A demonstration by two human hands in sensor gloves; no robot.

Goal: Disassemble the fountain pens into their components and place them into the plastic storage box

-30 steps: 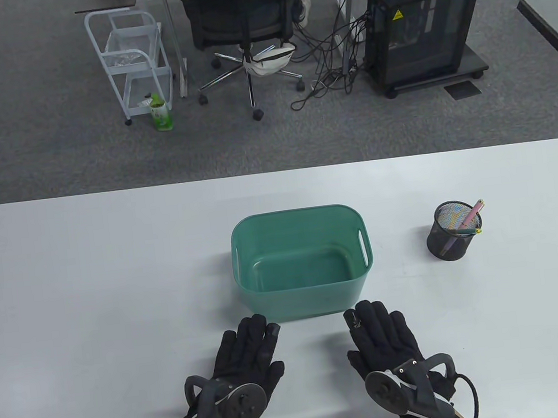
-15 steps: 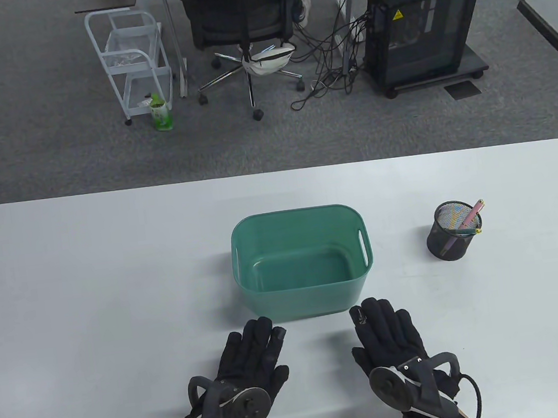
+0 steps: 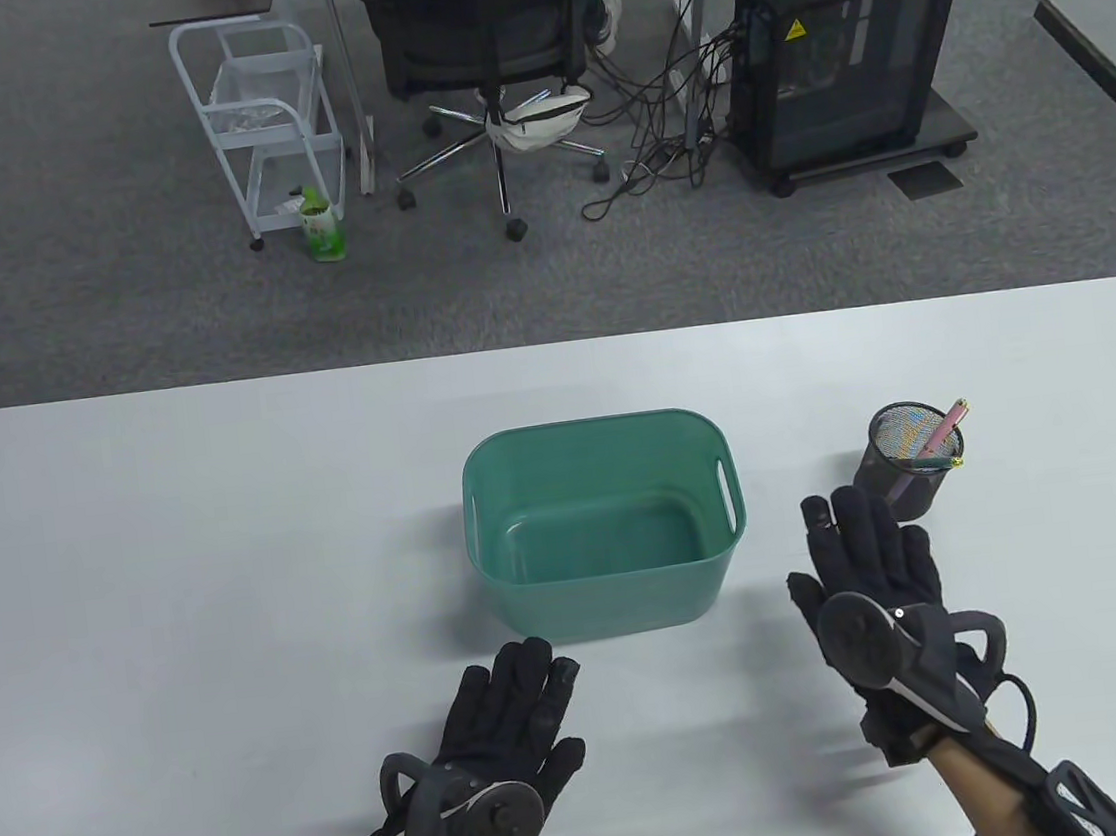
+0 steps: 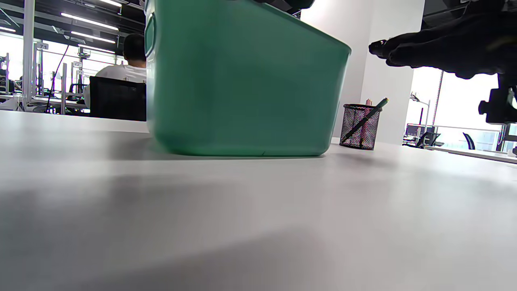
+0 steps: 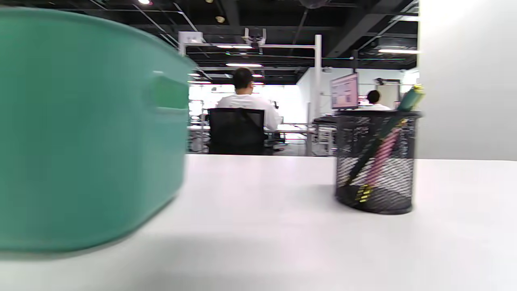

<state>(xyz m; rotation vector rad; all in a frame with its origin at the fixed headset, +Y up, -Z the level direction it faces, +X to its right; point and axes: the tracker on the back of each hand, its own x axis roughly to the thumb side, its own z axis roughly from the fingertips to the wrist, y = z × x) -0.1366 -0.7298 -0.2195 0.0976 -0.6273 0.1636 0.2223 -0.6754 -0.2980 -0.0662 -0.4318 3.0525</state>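
A green plastic storage box (image 3: 610, 593) stands empty in the middle of the table (image 3: 184, 581). To its right a black mesh pen holder (image 3: 913, 488) holds a pink pen (image 3: 943, 426) and a green pen (image 3: 936, 462). My right hand (image 3: 871, 558) hovers above the table just short of the holder, fingers straight, holding nothing. My left hand (image 3: 511, 710) lies flat on the table in front of the box's near wall, fingers straight. In the left wrist view the box (image 4: 242, 81), the holder (image 4: 360, 126) and the right hand (image 4: 440, 48) show. The right wrist view shows the holder (image 5: 375, 161) close ahead.
Beyond the table's far edge stand an office chair (image 3: 485, 44), a white wire cart (image 3: 267, 119), a green bottle (image 3: 322, 225) on the floor and a black computer case (image 3: 844, 53) with cables beside it. A seated person (image 5: 246, 105) shows in the distance.
My right hand has lifted off the table and moved right and forward, from the box's near right corner toward the pen holder. The left hand has hardly moved.
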